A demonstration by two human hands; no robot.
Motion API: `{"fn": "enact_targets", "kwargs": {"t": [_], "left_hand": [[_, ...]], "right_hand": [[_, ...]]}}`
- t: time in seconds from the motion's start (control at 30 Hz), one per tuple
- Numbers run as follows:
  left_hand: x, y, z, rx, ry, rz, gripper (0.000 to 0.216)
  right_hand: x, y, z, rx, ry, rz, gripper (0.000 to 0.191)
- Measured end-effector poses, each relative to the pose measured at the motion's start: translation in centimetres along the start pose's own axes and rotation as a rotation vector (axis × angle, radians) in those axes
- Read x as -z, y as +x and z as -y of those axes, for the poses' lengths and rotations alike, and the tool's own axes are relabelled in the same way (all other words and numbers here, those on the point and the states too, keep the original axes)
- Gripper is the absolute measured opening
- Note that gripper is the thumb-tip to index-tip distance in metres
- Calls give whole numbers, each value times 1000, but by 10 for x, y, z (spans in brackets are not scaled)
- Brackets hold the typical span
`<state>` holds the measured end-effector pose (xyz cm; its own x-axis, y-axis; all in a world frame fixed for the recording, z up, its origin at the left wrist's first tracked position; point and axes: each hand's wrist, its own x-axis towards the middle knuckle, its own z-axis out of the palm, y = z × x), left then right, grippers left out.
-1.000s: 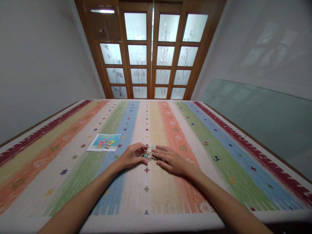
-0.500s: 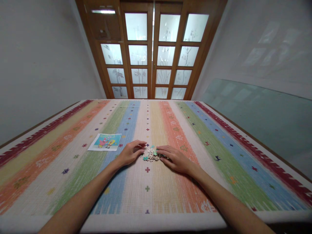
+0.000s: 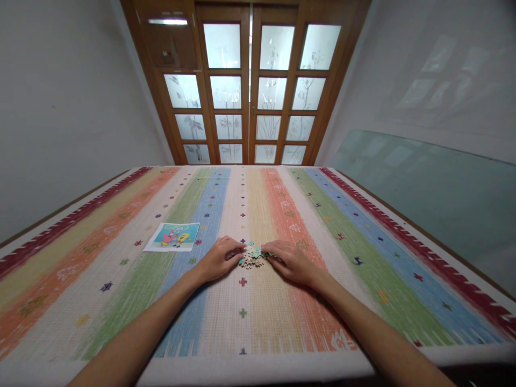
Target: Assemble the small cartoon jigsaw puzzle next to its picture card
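A small heap of jigsaw puzzle pieces (image 3: 251, 259) lies on the striped cloth in front of me. Most show their pale backs and a few are turquoise. My left hand (image 3: 222, 259) rests at the heap's left side, fingers curved and thumb apart from them, the tips touching the edge pieces. From the right, my right hand (image 3: 291, 262) reaches over the other edge with its fingers bent and spread. Some pieces lie partly hidden beneath those fingers. Neither hand visibly lifts a piece.
A printed cartoon picture (image 3: 172, 237) with a pink and a yellow figure lies flat to the left. The striped tablecloth (image 3: 161, 317) covers the table. Beyond the far edge stand wooden doors with glass panes (image 3: 226, 91); a glass panel (image 3: 423, 188) leans at the right wall.
The heap is drawn narrower, as pieces at its left side have been pushed inward. My left hand has shifted slightly right; the right hand has barely moved. The view has tilted a little.
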<state>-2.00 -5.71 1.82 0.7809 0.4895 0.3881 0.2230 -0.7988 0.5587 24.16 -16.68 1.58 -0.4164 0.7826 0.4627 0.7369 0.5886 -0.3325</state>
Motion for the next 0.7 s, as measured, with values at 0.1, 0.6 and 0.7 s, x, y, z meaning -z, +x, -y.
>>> {"fn": "enact_targets", "kwargs": {"t": [0.1,0.6,0.7], "left_hand": [[1,0,2,14,-4,-6,24],[7,0,8,9,34,16,42],[9,0,6,6,49,41,35]], "right_hand": [[1,0,2,1,-8,5,38],[2,0,6,12,-62,148,35],[3,0,7,20,-85,148,33]]}}
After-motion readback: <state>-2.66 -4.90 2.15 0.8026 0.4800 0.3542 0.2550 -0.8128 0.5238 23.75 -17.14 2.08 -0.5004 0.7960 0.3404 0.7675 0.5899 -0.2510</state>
